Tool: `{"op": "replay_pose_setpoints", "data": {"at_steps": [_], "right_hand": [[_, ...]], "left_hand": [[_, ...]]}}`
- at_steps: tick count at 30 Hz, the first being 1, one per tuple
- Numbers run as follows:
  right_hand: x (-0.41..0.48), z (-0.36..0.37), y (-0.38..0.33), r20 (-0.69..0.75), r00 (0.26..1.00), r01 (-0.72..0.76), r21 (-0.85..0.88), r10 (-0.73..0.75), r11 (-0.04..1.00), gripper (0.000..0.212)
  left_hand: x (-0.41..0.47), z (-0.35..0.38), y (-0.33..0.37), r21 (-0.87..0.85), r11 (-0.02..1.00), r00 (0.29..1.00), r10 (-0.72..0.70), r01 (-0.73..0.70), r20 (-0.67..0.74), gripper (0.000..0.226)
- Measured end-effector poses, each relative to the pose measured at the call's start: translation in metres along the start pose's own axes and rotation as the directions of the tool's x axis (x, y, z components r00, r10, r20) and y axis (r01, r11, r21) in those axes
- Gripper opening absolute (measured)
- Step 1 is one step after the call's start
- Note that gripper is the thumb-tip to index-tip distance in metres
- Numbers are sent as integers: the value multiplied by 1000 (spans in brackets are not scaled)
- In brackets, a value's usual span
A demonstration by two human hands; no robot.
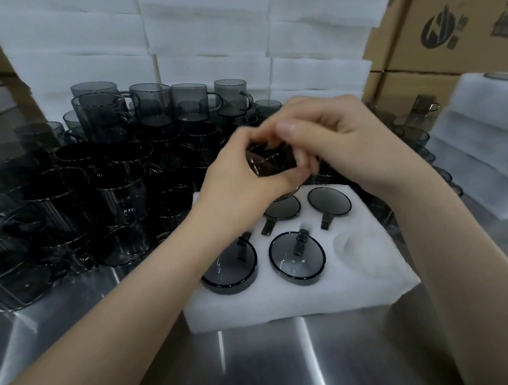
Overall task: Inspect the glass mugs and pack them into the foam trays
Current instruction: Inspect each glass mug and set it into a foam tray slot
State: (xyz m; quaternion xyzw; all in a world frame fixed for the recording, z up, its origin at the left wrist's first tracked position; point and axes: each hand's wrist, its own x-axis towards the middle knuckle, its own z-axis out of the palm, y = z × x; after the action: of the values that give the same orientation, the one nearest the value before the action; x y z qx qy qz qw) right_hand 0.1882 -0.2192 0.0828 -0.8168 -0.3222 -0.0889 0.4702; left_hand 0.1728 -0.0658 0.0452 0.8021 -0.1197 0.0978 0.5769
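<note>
Stretched in bare-armed from 7 and 4 o'clock, meeting just above centre. Cupping a dark mug (270, 161) from 8 o'clock with the left hand (240, 178), pinching it from 2 o'clock with curled right hand (341, 136) fingers.

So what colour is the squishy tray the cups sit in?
White. The foam tray shows plainly in the head view, the only one.

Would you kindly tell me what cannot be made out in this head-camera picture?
1. Head view: the held mug is mostly wrapped by the left hand and right hand and blurred; its handle and any flaws cannot be judged.
2. Head view: the far left pocket of the foam tray lies behind the left hand; filled or not, unknown.
3. Head view: the carton print is small, angled and partly cut by the right edge; unreadable.
</note>
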Motion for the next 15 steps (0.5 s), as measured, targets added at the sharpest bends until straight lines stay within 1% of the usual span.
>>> {"op": "replay_pose_setpoints", "data": {"at_steps": [1,2,3,5,7,8,11,15], "right_hand": [[0,-3,4,-46,999,13,118,-8,993,21],[1,-7,10,-120,993,10,244,20,970,23],[2,-13,18,-205,975,-5,366,85,930,23],[3,-26,35,-345,897,-54,532,275,845,23],[0,-33,53,-379,821,-125,610,427,782,22],[-2,-34,61,-369,803,-145,640,468,755,22],[-6,-33,73,-348,790,-169,668,505,725,20],[-6,-32,75,-330,786,-193,672,522,715,20]], "left_hand": [[-1,2,1,29,1000,1000,2,-1,-17,60],[-4,4,3,66,998,1000,12,-11,-20,56],[-8,6,5,100,994,999,38,-37,-8,56],[-19,13,16,141,980,990,133,-140,57,54],[-32,26,26,164,958,964,210,-236,163,53],[-37,34,29,188,944,950,229,-270,215,53],[-48,59,31,328,888,925,221,-322,310,52],[-49,68,29,438,829,924,226,-349,309,49]]}}
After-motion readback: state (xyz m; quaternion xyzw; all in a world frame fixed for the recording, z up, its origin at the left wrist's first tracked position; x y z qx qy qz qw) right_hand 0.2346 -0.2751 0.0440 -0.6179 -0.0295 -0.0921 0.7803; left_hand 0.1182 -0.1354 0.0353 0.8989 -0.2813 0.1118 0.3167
